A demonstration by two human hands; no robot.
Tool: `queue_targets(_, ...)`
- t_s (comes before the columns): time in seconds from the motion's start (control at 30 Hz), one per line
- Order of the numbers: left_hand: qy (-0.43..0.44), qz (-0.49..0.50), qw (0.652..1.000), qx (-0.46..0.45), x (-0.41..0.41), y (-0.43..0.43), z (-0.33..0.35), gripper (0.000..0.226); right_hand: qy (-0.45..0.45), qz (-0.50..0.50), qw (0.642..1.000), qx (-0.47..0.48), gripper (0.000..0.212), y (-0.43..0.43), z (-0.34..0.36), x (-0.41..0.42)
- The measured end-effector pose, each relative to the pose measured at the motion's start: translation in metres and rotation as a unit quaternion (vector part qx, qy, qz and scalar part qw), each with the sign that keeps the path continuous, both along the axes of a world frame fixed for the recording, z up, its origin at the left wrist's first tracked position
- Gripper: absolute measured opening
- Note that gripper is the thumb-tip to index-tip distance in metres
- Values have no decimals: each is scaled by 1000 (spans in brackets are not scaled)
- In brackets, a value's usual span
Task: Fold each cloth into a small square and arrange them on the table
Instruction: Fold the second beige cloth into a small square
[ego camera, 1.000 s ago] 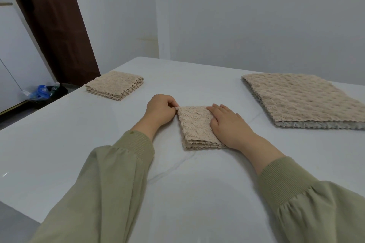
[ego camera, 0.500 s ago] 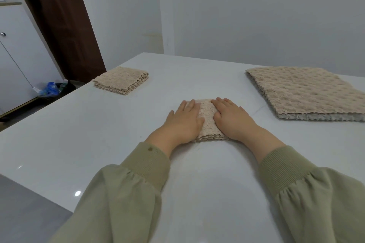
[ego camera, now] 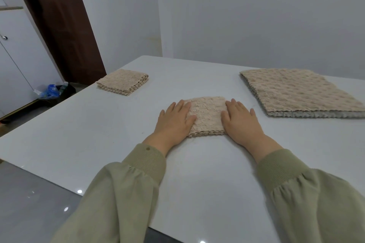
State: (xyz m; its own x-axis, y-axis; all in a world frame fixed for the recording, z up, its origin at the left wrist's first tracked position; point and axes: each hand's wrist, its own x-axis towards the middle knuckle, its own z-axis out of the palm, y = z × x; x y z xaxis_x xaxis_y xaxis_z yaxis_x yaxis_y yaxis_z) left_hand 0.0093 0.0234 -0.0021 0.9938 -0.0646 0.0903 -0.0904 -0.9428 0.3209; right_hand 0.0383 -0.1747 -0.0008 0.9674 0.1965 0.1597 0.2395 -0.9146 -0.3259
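Note:
A beige textured cloth folded into a small square (ego camera: 208, 114) lies on the white table (ego camera: 207, 173) in front of me. My left hand (ego camera: 174, 120) rests flat on its left edge, fingers spread. My right hand (ego camera: 240, 119) lies flat on its right edge, also with fingers apart. Neither hand grips the cloth. A second folded beige square (ego camera: 122, 82) sits at the far left of the table. A stack of larger unfolded beige cloths (ego camera: 296, 92) lies at the right.
The table's left edge runs diagonally above a grey glossy floor (ego camera: 29, 203). A dark brown door frame (ego camera: 65, 21) stands beyond the far left corner, with a dark bin and blue bag (ego camera: 53, 91) beside it. White walls stand behind the table.
My left hand opened from a fist beside the cloth and laid flat on it. Both hands then slid apart to the cloth's edges, uncovering its middle.

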Motion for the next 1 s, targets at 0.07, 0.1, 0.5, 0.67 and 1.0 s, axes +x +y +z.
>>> queue_targets(0.07, -54, -10, 997, -48, -6, 1, 2, 56, -39, 18, 998, 48, 50, -1, 3, -9)
queue_targets(0.1, -92, -31, 993, -61, -10, 0, 3, 55, -51, 37, 996, 57, 49, -2, 4, -15)
queue_targets(0.5, -239, -118, 962, 57, -28, -6, 5, 16, -111, 36, 993, 4, 36, -17, 2, -39)
queue_targets(0.67, -258, -121, 957, 60, -2, -2, 1, 16, -122, 20, 992, -4, 32, -10, -1, -18)
queue_targets(1.0, -254, -39, 966, 22, 114, -9, -5, 26, -121, -15, 992, -7, 31, 3, 2, 79)
